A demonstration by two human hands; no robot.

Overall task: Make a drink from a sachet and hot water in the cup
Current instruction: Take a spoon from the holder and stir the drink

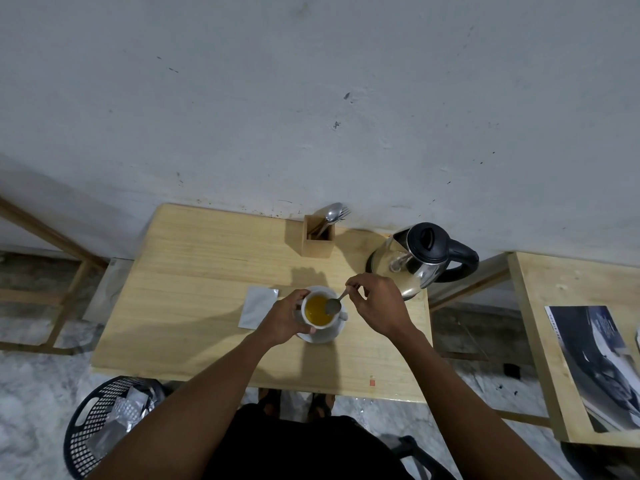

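Observation:
A white cup holding yellow-orange liquid stands on a white saucer near the middle of the wooden table. My left hand wraps around the cup's left side. My right hand pinches the handle of a metal spoon, whose bowl hangs over the cup's right rim. A silver sachet lies flat on the table just left of the cup.
A steel kettle with a black lid and handle stands at the table's back right. A wooden holder with cutlery stands at the back. A black basket with wrappers sits on the floor at left. A second table with a magazine is at right.

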